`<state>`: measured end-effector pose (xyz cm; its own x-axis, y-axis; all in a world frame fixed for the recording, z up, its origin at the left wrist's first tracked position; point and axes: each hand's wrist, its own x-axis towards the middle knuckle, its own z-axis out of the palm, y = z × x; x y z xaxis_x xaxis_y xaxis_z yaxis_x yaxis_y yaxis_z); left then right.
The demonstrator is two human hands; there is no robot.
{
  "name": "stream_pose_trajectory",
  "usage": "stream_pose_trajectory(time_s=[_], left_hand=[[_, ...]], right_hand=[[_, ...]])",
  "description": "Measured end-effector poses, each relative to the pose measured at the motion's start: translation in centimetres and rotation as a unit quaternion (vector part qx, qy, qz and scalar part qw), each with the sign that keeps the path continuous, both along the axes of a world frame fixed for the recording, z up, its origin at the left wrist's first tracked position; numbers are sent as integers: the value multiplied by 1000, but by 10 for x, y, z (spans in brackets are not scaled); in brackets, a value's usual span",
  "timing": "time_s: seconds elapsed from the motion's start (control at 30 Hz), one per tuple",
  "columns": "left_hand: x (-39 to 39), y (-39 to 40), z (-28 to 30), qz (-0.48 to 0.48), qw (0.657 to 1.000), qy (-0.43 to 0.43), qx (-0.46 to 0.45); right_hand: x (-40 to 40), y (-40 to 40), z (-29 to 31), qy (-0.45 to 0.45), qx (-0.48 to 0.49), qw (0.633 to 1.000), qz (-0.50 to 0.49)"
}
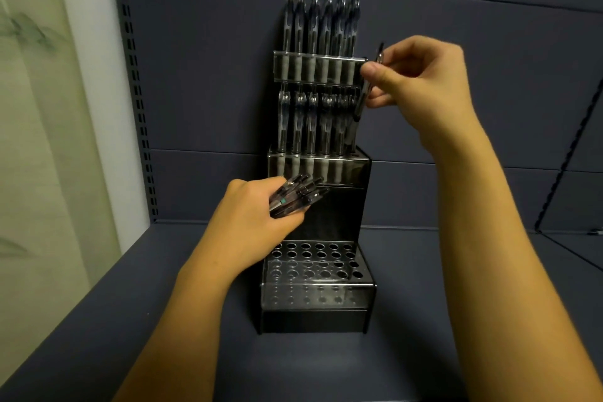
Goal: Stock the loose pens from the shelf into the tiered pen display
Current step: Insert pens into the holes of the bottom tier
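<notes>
Mid-stocking: right hand (421, 81) pinching one pen (367, 88) over far-right slot, middle tier of pen display (355, 205). Left hand (257, 215) gripping spare pen bundle (293, 197). Next, prob.: tip into hole, release.

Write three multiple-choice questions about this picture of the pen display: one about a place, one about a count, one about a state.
1. Where is the single pen that the right hand pinches?
A. at the right end of the middle tier
B. over the bottom tier
C. flat on the shelf

2. How many tiers of the pen display hold pens?
A. none
B. two
C. three

3. What is the state of the bottom tier?
A. full
B. covered by a lid
C. holes empty

Answers: 1 A, its tip angles toward the row's right end. 2 B, top and middle rows carry pens. 3 C, open holes show. The left hand grips a bundle of pens.
</notes>
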<state>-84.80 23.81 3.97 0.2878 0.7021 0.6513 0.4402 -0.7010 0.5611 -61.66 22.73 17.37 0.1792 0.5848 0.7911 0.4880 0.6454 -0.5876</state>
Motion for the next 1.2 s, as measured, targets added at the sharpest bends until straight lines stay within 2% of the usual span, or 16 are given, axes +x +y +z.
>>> stream_pose_trajectory(time_s=[0.2,1.2], left_hand=[[-4,2,-3,-1,1000,3,4],[-4,8,-9,38,998,46,-10]], right_hand=[[2,1,0,6,-10,999,-30],[13,0,5,-47,-8,998,-48]])
